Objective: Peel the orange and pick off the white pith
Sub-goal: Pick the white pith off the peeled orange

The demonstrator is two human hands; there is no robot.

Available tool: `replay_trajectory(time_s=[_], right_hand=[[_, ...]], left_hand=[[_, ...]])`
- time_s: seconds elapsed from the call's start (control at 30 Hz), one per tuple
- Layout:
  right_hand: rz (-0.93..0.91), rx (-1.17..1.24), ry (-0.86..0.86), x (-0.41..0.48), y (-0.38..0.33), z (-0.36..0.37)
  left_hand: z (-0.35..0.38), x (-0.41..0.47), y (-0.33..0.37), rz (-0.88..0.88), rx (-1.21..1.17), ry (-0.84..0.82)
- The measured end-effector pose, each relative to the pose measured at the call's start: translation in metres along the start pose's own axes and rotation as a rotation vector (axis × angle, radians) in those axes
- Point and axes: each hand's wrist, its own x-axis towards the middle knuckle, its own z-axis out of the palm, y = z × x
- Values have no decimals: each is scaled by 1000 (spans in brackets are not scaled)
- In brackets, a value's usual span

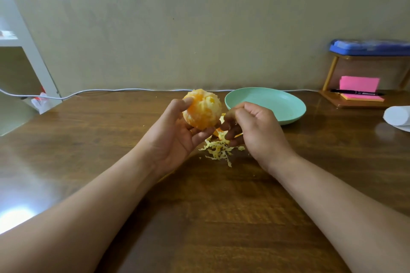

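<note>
While the left grip (177, 131) cups the orange (203, 109), the right grip (255, 126) hovers beside.

Peeled orange (203, 109) held upright above table; pith shreds (218, 149) piled below, peel scrap possibly among them.

Orange fruit (203, 109) mottled pale yellow, mint-green plate (288, 115), dark brown wood-grain table (221, 206), pink notes (359, 83).
</note>
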Motion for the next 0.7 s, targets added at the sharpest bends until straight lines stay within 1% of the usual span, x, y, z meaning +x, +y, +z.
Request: replay_trajectory(time_s=[0.13, 0.2, 0.27, 0.43, 0.53, 0.7], right_hand=[[-83, -257, -33, -2, -1, -2], [-123, -308, -38, -3, -3, -2], [-123, -310, -53, -4, -5, -2], [-145, -322, -47, -5, -5, 0], [-157, -256, -41, -3, -3, 0], [-89, -201, -65, 0, -1, -3]], left_hand=[[-6, 2, 4, -74, -75, 37], [-7, 2, 4, -85, -77, 57], [-10, 4, 3, -81, -65, 56], [-12, 8, 0, -64, 4, -41], [-14, 11, -3, -18, 24, -31], [-11, 14, -7, 43, 118, 35]])
